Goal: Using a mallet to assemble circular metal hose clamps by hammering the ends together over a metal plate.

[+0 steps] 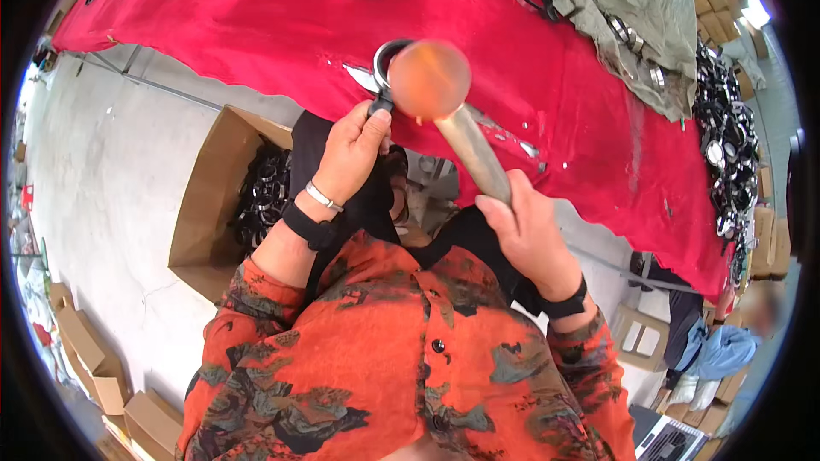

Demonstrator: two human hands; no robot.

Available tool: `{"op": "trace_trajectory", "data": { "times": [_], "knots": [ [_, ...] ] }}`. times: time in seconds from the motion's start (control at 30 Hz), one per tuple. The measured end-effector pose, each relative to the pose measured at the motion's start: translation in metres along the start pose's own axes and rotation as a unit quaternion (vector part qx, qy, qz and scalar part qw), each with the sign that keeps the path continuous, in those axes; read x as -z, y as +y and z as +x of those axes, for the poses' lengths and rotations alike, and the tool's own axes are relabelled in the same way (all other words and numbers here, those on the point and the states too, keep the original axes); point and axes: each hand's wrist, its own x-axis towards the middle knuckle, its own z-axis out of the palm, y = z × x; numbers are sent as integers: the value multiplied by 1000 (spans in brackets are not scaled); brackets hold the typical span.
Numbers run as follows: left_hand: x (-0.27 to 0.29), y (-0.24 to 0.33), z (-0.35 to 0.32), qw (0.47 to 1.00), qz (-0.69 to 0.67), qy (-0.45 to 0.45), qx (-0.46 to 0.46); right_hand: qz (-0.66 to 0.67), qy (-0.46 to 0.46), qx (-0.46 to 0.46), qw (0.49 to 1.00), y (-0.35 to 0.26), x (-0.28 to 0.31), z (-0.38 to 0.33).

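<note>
Orange and blurred, the head of the mallet (431, 81) overlaps the right side of the black ring (377, 68) from this view, so you cannot judge the gap between them. Your left hand (350, 149), the nearer one, pinches the ring's short stem — the ring sits just beyond its fingertips, over the near edge of the red-covered bench (282, 34) (whether it rests there is hard to tell). Your right hand (534, 230) is wrapped round the mallet's pale handle, whose long axis slants up and leftward toward the ring. Hidden: the ring's right rim and whatever lies beneath it.
</note>
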Motion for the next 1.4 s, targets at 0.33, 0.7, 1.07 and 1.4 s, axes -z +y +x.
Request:
{"op": "trace_trajectory", "data": {
  "times": [0.33,0.7,1.07,1.4],
  "knots": [
    [-3,7,-10,993,106,36,-18,-86,-58,-5,995,-44,-18,43],
    [-2,9,-8,989,148,27,-10,59,-39,-86,994,-36,-10,77],
    [0,8,-7,987,156,-8,-20,102,5,-209,973,-37,9,62],
    [1,6,-9,995,97,-11,-12,11,77,-148,986,-20,30,38]
  ]
}}
